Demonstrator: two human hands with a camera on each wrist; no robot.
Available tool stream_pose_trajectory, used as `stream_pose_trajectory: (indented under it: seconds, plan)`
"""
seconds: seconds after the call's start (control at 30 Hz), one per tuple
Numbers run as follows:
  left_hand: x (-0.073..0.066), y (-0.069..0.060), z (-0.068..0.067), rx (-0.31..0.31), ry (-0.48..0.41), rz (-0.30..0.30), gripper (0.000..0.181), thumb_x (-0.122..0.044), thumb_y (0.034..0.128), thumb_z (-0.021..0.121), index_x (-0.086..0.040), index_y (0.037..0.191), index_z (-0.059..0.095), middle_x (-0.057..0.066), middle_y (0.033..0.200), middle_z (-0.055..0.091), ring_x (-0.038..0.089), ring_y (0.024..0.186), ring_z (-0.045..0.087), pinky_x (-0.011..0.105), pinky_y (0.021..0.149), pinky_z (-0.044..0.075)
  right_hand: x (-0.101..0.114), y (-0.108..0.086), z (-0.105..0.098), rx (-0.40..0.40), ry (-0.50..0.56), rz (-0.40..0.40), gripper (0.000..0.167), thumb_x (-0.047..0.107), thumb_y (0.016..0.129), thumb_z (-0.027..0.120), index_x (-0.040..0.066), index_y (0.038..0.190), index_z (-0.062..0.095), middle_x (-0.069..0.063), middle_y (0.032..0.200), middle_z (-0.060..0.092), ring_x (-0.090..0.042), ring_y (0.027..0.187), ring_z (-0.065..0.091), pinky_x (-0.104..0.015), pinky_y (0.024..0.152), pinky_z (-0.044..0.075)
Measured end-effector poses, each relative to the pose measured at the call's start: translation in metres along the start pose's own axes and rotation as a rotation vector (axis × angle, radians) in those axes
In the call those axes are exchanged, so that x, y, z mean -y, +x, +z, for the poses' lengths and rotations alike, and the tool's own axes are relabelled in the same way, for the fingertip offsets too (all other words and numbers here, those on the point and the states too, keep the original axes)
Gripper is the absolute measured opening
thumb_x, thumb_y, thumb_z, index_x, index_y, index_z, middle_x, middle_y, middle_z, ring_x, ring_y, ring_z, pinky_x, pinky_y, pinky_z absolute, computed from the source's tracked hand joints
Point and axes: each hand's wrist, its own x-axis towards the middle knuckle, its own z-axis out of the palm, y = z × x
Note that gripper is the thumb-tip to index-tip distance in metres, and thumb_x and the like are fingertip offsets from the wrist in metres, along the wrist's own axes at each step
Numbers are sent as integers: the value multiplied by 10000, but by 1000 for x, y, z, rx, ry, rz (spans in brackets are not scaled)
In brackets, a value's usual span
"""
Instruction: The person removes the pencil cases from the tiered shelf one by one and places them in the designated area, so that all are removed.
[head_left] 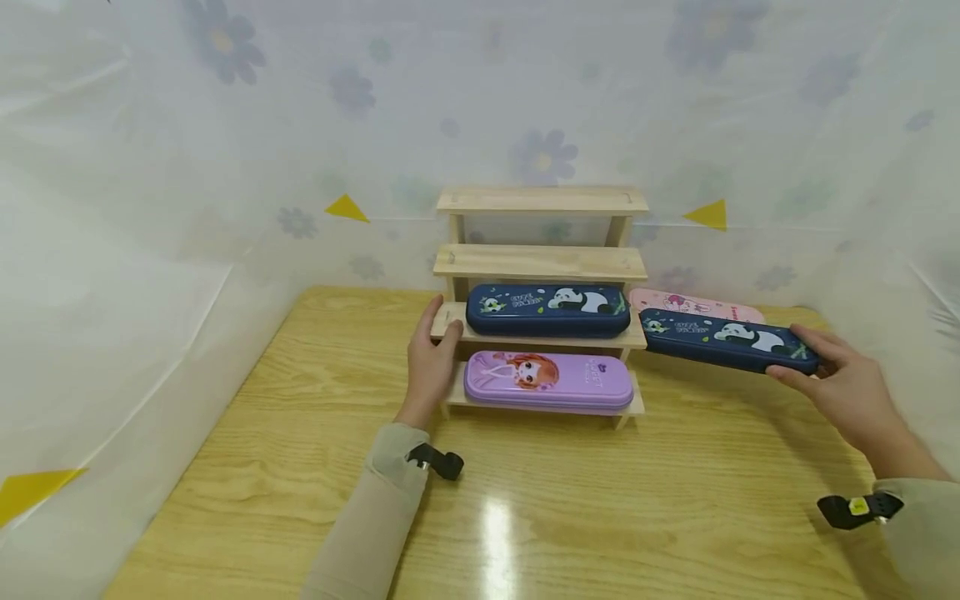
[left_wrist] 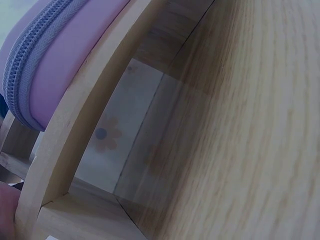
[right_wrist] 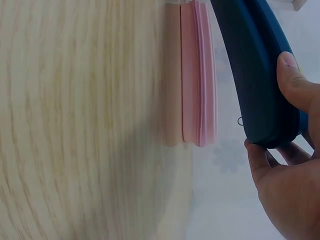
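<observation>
My right hand holds the right end of a dark blue pencil case with a panda picture, thumb at the front edge. The right wrist view shows this navy case raised off the table. My left hand grips the left end of a stepped wooden rack, beside its second step from the bottom. On that step lies another navy panda pencil case. A purple pencil case with a girl picture lies on the lowest step; the left wrist view shows its zip.
Behind the held case, a pink pencil case lies on the wood-grain table. Pale flowered sheeting hangs behind and at both sides. The two upper steps show bare wood. Yellow triangles mark the sheeting.
</observation>
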Motion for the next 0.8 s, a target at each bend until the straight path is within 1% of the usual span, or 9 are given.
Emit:
stream_pose_trajectory:
  seconds: [0.07,0.1,0.37,0.43,0.53,0.73,0.77,0.8]
  plan:
    - [0,0,0,0,5,-4,574,-365,997,562,-220,1525,393,-66,1534,385,151,1405,330,393,1149,282,-1,2,2,21,15,-8,786,357,912,707,280,1560,269,-168,1601,218,-330,1347,351,36,763,350]
    - [0,-1,0,1,4,-4,577,-364,997,563,-213,1526,391,-64,1535,383,153,1407,328,394,1151,278,-2,3,3,30,21,-10,787,350,912,709,268,1561,271,-174,1602,211,-339,1354,337,35,769,346]
    - [1,0,0,-2,-16,4,581,-357,994,568,-203,1526,393,-66,1525,398,142,1386,359,376,1141,296,-4,8,11,57,14,-18,804,359,912,708,178,1563,274,-245,1580,218,-527,1298,351,46,731,326]
    - [1,0,0,-2,-19,9,584,-351,994,570,-192,1527,391,-63,1524,400,140,1380,367,374,1136,303,-3,8,11,64,12,-15,809,367,910,709,167,1563,275,-258,1575,220,-546,1293,352,48,725,324]
    - [2,0,0,1,-30,13,584,-357,996,572,-195,1527,391,-54,1523,400,148,1366,385,387,1128,319,-3,9,12,75,2,-12,820,380,906,711,147,1562,277,-275,1570,215,-566,1281,355,48,704,321]
    - [3,1,0,-3,-21,7,576,-345,996,570,-202,1525,393,-51,1528,395,151,1379,370,386,1135,308,-8,11,15,89,-19,7,824,413,905,702,139,1560,284,-274,1563,234,-558,1289,344,25,673,321]
    - [3,1,1,-4,-14,7,578,-343,994,569,-197,1525,393,-55,1528,396,147,1381,368,382,1135,307,-9,12,15,98,-21,13,823,416,911,693,145,1564,273,-279,1562,231,-560,1301,328,-23,755,394]
    - [3,1,1,-4,-13,7,578,-344,994,570,-197,1524,396,-56,1528,398,145,1381,368,380,1135,307,-10,12,15,108,-22,21,824,418,915,688,151,1568,262,-286,1561,225,-563,1309,318,-102,842,450]
